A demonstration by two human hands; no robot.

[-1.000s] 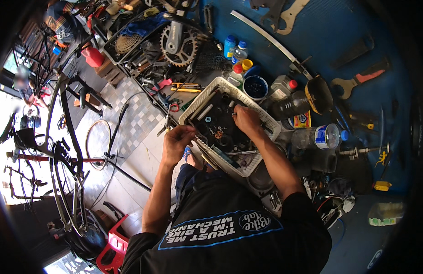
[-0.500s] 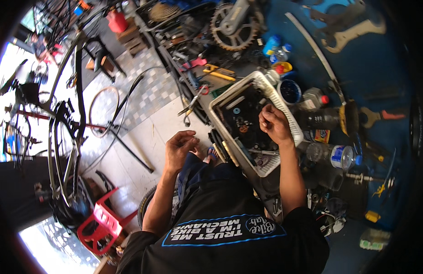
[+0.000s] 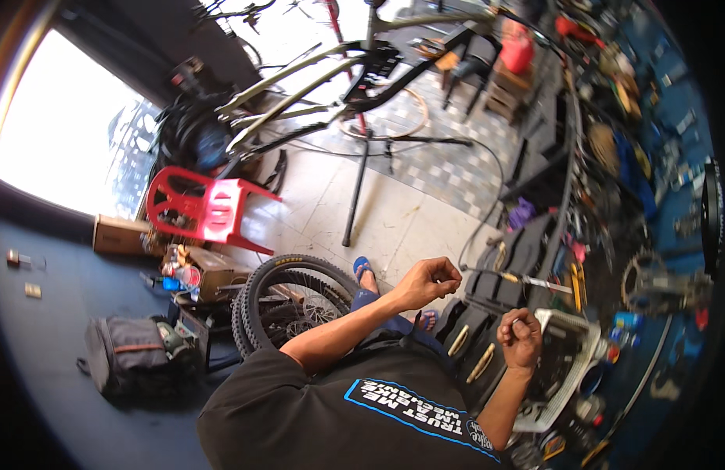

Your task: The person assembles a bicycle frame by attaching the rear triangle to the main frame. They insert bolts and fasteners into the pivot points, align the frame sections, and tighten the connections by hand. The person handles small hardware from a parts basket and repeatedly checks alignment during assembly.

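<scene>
Holding something tiny, the right hand (image 3: 521, 338) is curled into a fist just over the rim of a white plastic tray (image 3: 570, 327). A small shiny bit peeks out at the top of the fist, but it is too small to tell what it is. The left hand (image 3: 429, 280) is up in the air, away from the tray, with its fingers pinched shut. I cannot tell if it holds anything.

The white plastic tray sits on a crowded bench (image 3: 652, 368) at the right side, and dark small parts lie inside it. Just below the hands are dark drawers (image 3: 472, 345) with pale handles. A thin metal rod tool (image 3: 527, 279) lies near the left hand. A toothed chainring (image 3: 640, 278) lies farther along the bench, among many blurry tools.

Below the left arm, black bike tyres (image 3: 288, 301) stand on the floor. A blue sandal (image 3: 362, 269) shows beside them on the pale tiled floor (image 3: 394, 211). Farther off, a red plastic chair (image 3: 202, 207) lies tipped on its side. A bike frame (image 3: 315, 86) is held up on a black stand (image 3: 358, 184). A grey backpack (image 3: 135, 352) rests at the lower left, and a brown cardboard box (image 3: 120, 233) sits near the bright doorway.
</scene>
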